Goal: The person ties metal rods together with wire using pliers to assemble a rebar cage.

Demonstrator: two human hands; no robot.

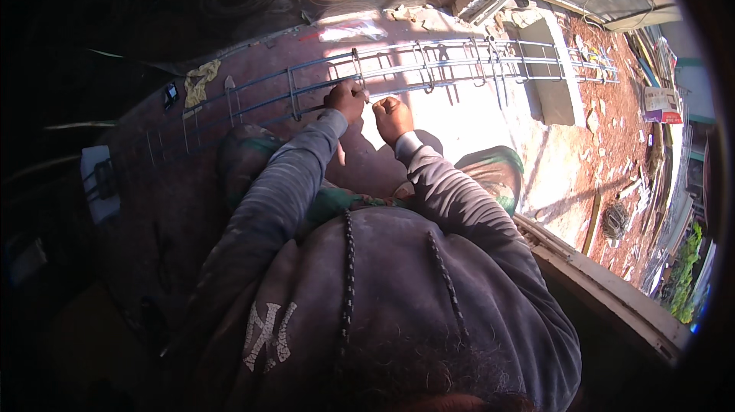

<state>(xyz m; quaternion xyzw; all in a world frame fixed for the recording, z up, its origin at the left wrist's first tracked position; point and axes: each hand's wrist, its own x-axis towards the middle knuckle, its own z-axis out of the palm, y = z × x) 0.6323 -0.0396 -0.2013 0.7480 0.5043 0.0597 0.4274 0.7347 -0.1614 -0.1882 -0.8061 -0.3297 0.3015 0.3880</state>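
The steel cage (423, 67) spans ten to two o'clock; near twelve, my left hand (346, 100) and right hand (393, 119) have fingers (385, 108) curled, pinching what, I can't tell. A slack grip could skew a stirrup (292, 94).

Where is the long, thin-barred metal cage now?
Head view: the cage crosses the upper half, at the bare left hand; rightward, it reaches the pale rectangular block.
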